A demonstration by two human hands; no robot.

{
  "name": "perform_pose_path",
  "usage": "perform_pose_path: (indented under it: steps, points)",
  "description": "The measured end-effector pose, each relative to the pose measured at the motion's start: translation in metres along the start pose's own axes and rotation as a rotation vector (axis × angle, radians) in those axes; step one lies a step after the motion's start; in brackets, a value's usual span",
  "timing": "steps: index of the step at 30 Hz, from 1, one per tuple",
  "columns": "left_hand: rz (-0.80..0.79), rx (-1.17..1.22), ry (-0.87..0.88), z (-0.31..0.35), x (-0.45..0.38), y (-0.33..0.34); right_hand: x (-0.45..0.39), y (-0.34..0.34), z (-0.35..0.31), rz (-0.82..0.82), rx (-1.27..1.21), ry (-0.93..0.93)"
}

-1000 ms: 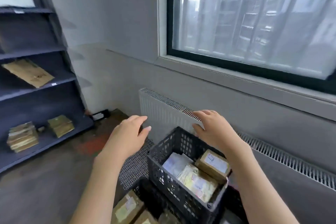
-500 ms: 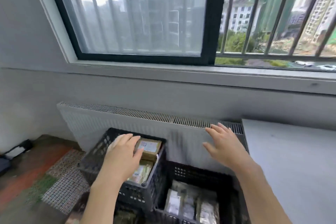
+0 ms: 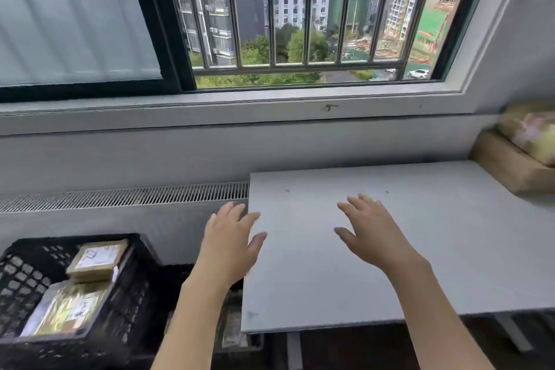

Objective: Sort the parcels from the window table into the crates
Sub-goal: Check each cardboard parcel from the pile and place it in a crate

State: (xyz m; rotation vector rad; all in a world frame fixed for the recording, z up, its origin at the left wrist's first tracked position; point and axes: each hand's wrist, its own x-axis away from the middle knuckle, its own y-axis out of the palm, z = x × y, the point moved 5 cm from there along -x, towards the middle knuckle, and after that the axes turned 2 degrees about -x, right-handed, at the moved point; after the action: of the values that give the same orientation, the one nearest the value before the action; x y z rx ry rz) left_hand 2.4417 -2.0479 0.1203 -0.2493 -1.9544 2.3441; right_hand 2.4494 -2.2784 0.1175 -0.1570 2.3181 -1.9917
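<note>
At eight o'clock a black crate [image 3: 132, 288] holds a small brown parcel [image 3: 97, 258] lying on a larger flat parcel [image 3: 64, 309]. Toward six o'clock the left hand [image 3: 229, 242] hangs over the grey table's [image 3: 465, 264] left edge, fingers spread and straight, holding nothing. Just right of centre the right hand [image 3: 371, 233] is above the tabletop, likewise spread and empty. At three o'clock blurred brown parcels [image 3: 522, 147] are stacked on the table's far right corner.
</note>
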Motion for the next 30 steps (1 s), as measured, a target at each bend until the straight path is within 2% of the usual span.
perform_pose_path:
  steps: [8,14,25,27,29,30]
  points:
    - [0.052,0.077,0.042,0.074,-0.093,0.029,-0.048,-0.016,0.092,-0.009,-0.016,0.052]
    - [0.041,0.176,0.104,0.155,-0.171,0.045,-0.080,-0.048,0.172,0.014,0.010,0.143]
    - [0.107,0.178,0.261,0.350,-0.256,0.076,-0.087,-0.081,0.370,0.116,-0.003,0.239]
    - [0.213,0.165,0.308,0.397,-0.265,0.083,-0.081,-0.086,0.414,0.128,-0.017,0.226]
    - [0.225,0.137,0.287,0.443,-0.266,0.092,-0.069,-0.095,0.458,0.120,-0.018,0.203]
    - [0.181,0.131,0.274,0.466,-0.266,0.098,-0.062,-0.098,0.481,0.114,-0.013,0.199]
